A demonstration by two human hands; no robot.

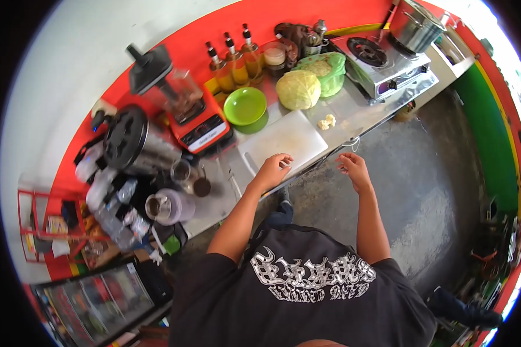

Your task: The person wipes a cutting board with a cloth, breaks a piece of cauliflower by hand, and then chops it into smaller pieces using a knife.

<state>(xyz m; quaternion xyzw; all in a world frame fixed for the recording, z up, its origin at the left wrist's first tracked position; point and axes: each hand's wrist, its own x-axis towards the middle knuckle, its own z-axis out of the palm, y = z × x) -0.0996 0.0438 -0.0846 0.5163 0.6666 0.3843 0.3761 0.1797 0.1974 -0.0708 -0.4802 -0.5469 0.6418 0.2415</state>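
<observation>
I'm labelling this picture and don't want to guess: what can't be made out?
In the head view:
Palms of the left hand and right hand: mostly hidden by the hands themselves.
White cutting board: part of its near edge, behind the left hand.
Steel pot: inside, hidden by its wall.
Orange blender's label: wording too blurred.

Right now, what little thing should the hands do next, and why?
Maybe the right hand could reach for the cabbage and bring it to the white cutting board, since no food shows on the board, the cabbage sits just beyond it, and the left hand is at the board's near edge.
</observation>
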